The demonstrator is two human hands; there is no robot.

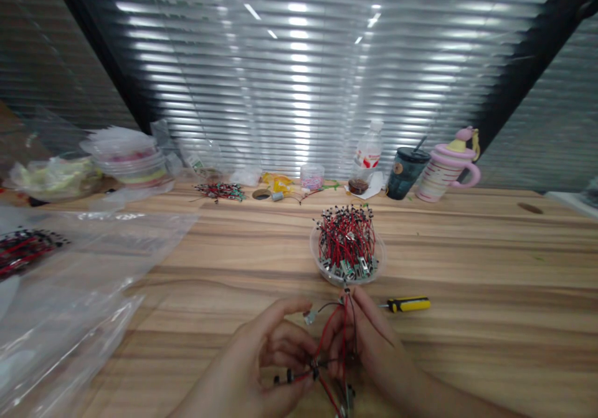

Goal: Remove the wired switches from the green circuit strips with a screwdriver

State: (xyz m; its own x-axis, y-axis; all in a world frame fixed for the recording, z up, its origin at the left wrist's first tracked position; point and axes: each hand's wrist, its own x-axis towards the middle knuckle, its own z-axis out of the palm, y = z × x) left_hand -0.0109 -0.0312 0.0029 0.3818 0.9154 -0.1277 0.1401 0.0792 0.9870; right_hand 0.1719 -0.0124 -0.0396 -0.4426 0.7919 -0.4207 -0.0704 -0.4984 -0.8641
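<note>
Near the front of the desk, my left hand [268,349] is closed on red and black wires [326,331] with small black connectors at their ends. A small metal-and-green part [309,317] hangs on a black wire by its index fingertip. My right hand [374,340] pinches a red-and-black wire lead just below its small black connector [346,289]. The lead runs down past the fingers to another small board [349,396] near the bottom edge. Just beyond both hands stands a clear round bowl [380,265], packed with upright wired boards [346,237].
Right of the bowl lies a yellow-and-black screwdriver [410,304]. Clear plastic sheeting [140,237] with a wire pile [28,250] covers the left side. Along the back are more wires [219,190], a bottle [367,156], a dark tumbler [405,172] and a pink-handled mug [439,172].
</note>
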